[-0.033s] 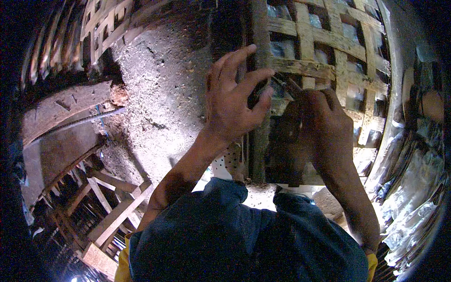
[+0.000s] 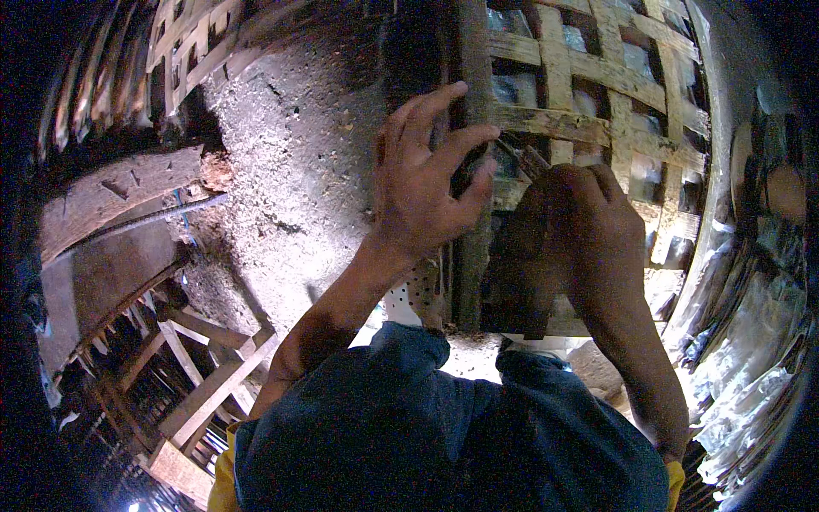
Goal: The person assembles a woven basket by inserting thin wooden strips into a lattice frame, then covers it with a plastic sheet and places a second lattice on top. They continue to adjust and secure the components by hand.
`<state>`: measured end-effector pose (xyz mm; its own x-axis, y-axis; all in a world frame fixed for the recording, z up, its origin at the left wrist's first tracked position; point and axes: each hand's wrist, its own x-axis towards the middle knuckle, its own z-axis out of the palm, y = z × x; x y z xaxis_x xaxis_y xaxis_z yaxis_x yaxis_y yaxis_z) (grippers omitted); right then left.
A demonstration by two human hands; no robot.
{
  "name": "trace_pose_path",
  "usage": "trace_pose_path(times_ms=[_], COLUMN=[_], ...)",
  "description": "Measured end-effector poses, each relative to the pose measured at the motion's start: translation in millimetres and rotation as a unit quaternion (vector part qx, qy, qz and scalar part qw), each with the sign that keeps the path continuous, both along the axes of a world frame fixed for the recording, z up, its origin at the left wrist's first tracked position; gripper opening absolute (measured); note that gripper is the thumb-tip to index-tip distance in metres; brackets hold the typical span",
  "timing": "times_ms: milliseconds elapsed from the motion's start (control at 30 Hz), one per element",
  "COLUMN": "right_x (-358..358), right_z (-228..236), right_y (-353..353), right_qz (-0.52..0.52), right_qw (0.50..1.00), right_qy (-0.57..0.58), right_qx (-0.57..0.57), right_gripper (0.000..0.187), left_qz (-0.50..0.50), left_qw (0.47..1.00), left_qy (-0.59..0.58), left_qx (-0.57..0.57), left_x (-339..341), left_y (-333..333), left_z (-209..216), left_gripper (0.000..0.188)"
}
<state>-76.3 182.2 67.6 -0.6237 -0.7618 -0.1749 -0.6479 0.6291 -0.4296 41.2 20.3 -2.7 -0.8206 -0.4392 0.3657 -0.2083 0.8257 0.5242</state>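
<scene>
My left hand (image 2: 424,175) lies over the upright wooden bar (image 2: 470,282), fingers apart and fingertips resting at the bar's edge. Just right of it, my right hand (image 2: 597,213) is closed around a slim tool (image 2: 534,163) whose narrow end points up and left, toward my left fingertips. Its exact kind is unclear, since my fist covers most of it. Behind the tool is a panel of woven flat wooden or bamboo strips (image 2: 580,64), joined along the bar. Shadow darkens the lower part of the panel beside my right hand.
Rough, pale ground (image 2: 286,162) spreads to the left. A curved wooden beam (image 2: 128,192) and a slatted wooden frame (image 2: 209,397) stand at the left. Crumpled clear plastic (image 2: 751,410) lies along the right side. My knees in dark blue cloth (image 2: 444,410) are below my hands.
My right hand has shifted very slightly, and the tool's shaft now shows more clearly. My left hand stays where it was.
</scene>
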Motion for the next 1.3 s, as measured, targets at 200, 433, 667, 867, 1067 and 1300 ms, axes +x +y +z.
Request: trace_pose_path(times_ms=[200,433,667,867,1067,1300], right_x=[-5.1,3.2,6.5,1.3,-31.4,-68.1], right_z=[-6.9,-20.8,-20.2,-22.4,-34.7,-44.1], right_y=[-0.1,-4.5,-7.6,-8.5,-13.8,-19.5], right_qz=[-0.019,-0.012,0.07,0.102,0.146,0.126], right_qw=[0.998,0.998,0.989,0.987,0.983,0.937], right_qy=[-0.048,0.022,0.125,0.122,0.068,-0.301], right_qx=[-0.044,-0.049,-0.033,-0.014,-0.084,-0.124], right_gripper=[0.02,0.025,0.032,0.033,0.025,0.015], left_qz=[-0.006,-0.01,-0.02,-0.016,-0.014,-0.024], left_qw=[0.999,0.996,0.993,0.994,0.993,0.991], left_qy=[0.005,0.063,0.096,0.09,0.093,0.1], left_qx=[0.038,0.064,0.072,0.067,0.073,0.088], left_x=[2.6,1.0,-2.9,-2.5,-1.7,-2.3], left_y=[2.5,2.5,2.2,2.9,3.1,0.5], left_z=[-10.0,-26.7,-36.4,-34.2,-39.9,-40.7], left_gripper=[0.038,0.043,0.042,0.042,0.042,0.042])
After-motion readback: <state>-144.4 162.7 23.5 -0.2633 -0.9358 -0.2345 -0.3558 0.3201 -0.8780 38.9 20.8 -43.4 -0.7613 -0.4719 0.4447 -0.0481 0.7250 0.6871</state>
